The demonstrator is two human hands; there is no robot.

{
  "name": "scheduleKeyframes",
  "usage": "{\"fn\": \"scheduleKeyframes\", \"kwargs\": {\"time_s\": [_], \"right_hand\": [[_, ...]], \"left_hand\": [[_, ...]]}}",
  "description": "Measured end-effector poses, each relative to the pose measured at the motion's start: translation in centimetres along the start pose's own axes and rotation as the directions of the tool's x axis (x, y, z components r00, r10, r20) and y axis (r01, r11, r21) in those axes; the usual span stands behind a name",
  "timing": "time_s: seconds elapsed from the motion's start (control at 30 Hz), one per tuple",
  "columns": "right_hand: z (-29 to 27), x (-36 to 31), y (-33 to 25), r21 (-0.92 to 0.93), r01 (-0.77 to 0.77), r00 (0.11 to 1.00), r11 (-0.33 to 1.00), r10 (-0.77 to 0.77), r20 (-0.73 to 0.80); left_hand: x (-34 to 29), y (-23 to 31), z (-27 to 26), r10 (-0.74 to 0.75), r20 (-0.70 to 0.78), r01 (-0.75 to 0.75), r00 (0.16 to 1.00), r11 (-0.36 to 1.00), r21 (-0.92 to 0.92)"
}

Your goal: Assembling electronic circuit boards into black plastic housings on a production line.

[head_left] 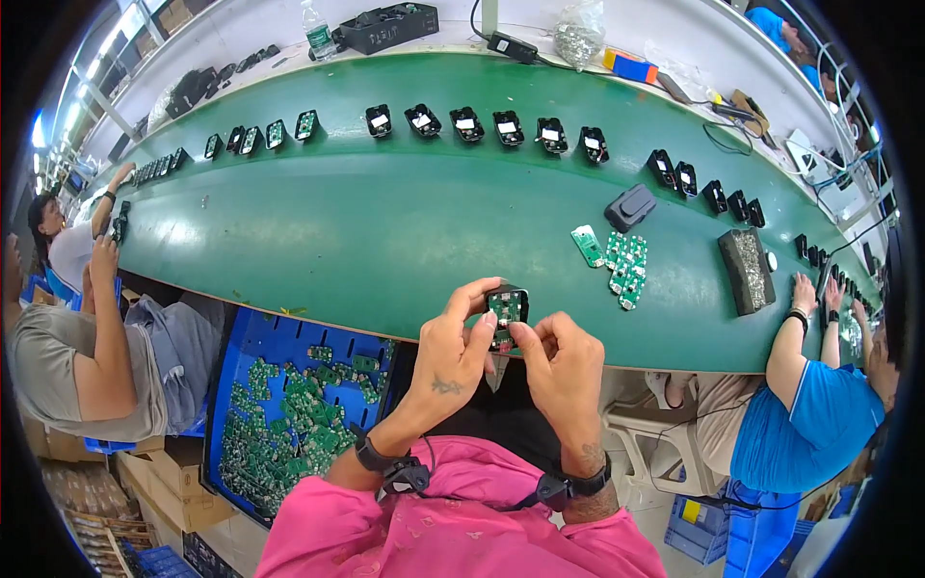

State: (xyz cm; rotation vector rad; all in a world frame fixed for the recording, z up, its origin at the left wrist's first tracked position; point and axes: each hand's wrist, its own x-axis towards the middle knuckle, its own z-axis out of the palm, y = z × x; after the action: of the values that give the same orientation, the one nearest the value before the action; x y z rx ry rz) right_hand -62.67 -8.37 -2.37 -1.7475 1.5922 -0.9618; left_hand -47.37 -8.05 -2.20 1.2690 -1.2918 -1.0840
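Near the table's front edge, my left hand (451,349) is closed around a small black plastic casing (521,294). A green circuit board (503,310) sits at the casing's open face; how deep it is seated I cannot tell. My right hand (561,361) is closed too, its thumb pressed on the board's lower end, with the other fingers curled and partly hidden. To the right on the table lies a cluster of loose green circuit boards (627,270). Just beyond them rests a closed dark grey casing (630,207).
Several open black casings (508,128) stand in a row along the green table (385,222). A dark rough block (746,272) lies right. Below left, a blue crate (228,385) holds many boards. Co-workers sit left and right, including one in a blue shirt (805,424).
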Motion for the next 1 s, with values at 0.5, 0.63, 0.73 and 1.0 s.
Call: {"fn": "scheduleKeyframes", "kwargs": {"time_s": [0.5, 0.63, 0.73, 1.0], "right_hand": [[1.0, 0.3, 1.1, -0.058, 0.307, 0.947, 0.950, -0.311, -0.082], [1.5, 0.6, 0.8, 0.042, 0.216, 0.971, 0.975, -0.210, -0.114], [1.2, 0.6, 0.5, 0.086, 0.178, 0.980, 0.980, -0.169, -0.107], [2.7, 1.5, 2.1, 0.154, 0.156, 0.981, 0.976, -0.135, -0.141]], "left_hand": [[1.1, -0.6, 0.1, -0.030, 0.133, 0.036, 0.991, 0.998, -0.045], [0.6, -0.5, 0.7, 0.041, 0.088, -0.051, 0.995, 0.992, 0.117], [0.2, 0.3, 1.1, 0.073, 0.089, -0.088, 0.993, 0.979, 0.184], [1.2, -2.4, 1.7, 0.154, 0.006, -0.152, 0.988, 0.972, 0.181]]}}
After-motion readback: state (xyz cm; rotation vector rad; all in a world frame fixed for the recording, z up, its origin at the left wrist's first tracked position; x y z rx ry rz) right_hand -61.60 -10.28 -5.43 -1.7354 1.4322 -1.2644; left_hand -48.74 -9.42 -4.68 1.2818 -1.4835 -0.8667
